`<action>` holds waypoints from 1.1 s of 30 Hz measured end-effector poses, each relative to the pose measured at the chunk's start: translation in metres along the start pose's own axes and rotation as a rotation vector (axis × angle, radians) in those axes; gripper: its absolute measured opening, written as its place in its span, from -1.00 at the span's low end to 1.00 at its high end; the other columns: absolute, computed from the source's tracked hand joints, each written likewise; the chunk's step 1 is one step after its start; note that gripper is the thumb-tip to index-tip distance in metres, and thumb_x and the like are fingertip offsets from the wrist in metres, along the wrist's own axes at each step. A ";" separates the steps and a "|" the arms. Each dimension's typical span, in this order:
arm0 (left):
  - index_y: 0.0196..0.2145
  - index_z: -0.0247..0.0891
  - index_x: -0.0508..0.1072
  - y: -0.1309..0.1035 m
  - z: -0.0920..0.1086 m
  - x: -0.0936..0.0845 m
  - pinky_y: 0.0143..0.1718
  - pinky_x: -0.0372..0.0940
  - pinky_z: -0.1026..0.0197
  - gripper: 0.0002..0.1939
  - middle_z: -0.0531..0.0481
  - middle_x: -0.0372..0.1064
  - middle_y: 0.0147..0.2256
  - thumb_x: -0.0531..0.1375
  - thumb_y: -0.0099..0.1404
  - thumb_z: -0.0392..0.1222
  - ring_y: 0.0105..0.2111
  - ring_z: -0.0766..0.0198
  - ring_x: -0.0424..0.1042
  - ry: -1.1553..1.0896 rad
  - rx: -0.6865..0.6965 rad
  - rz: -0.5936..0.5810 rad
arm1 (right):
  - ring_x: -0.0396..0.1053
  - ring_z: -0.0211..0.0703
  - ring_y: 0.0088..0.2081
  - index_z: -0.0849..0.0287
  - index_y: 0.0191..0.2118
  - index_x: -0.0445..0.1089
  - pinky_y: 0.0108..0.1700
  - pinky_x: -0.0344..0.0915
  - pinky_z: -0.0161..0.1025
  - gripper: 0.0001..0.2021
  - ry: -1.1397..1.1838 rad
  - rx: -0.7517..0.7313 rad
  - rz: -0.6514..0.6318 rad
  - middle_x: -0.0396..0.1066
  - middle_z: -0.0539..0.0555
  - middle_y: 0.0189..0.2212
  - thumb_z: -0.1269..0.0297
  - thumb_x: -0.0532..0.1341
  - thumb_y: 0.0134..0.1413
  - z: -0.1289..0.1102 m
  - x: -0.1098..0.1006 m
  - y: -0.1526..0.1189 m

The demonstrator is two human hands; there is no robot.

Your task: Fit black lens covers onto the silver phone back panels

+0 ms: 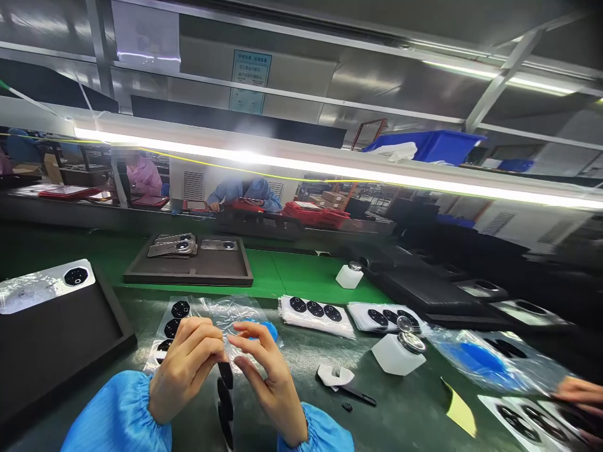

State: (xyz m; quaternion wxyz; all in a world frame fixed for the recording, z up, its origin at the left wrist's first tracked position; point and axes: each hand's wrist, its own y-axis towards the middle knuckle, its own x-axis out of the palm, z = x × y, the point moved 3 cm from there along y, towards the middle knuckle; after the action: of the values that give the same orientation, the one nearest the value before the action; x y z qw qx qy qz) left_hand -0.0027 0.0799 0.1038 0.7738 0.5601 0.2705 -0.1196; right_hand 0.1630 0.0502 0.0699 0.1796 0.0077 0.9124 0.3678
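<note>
Pinched in my left hand [188, 364] is the top of a narrow strip with black round pieces [225, 402], which hangs down over the bench. Just right of it, my right hand [271, 376] has its thumb and fingers apart, with nothing visible between them. Behind my left hand lies a clear sheet with black discs [180, 309]. A clear plastic bag [230, 309] and a blue round item [264, 329] lie behind my hands, partly hidden by my fingers.
Stacks of disc sheets [315, 316] and a white bottle [398, 355] stand right. Nearer are a dark-handled tool [358, 395] and yellow paper [460, 411]. Black trays hold phone panels [47, 285]. Another person's hand [581, 392] is at the right edge.
</note>
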 end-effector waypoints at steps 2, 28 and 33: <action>-0.26 -0.21 0.36 -0.001 0.000 -0.001 -0.05 0.19 0.18 -0.84 0.00 0.37 -0.26 0.05 0.43 -0.40 -0.14 0.21 0.25 -0.014 0.010 -0.006 | 0.31 -0.12 0.06 -0.15 0.09 0.39 0.03 0.33 -0.17 -0.68 -0.007 -0.046 -0.022 0.26 0.05 0.13 0.39 0.13 0.33 -0.003 -0.002 0.010; -0.32 -0.18 0.21 0.021 -0.012 -0.008 -0.30 0.26 0.26 -0.82 0.09 0.20 -0.38 -0.08 0.43 -0.33 -0.47 0.33 0.17 -0.210 -0.256 -0.457 | 0.25 -0.23 -0.40 0.10 -0.19 0.22 -0.33 0.24 -0.28 -0.91 -0.173 0.079 -0.386 0.30 -0.03 -0.41 0.35 0.00 0.33 -0.018 -0.032 0.038; -0.23 -0.16 0.24 0.027 -0.024 -0.003 -0.43 0.22 0.30 -0.97 0.12 0.22 -0.38 0.03 0.39 -0.20 -0.46 0.35 0.22 -0.346 -0.489 -0.472 | 0.28 -0.28 -0.39 0.12 -0.17 0.37 -0.38 0.25 -0.35 -0.70 0.258 0.515 -0.399 0.29 -0.09 -0.45 0.13 0.35 0.02 0.009 -0.036 0.038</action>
State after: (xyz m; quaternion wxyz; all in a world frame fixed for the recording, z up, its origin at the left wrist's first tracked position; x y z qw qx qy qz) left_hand 0.0011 0.1110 0.1223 0.8700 0.2528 0.2781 -0.3193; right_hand 0.1949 0.0786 0.1011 0.1234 -0.1722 0.9739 0.0811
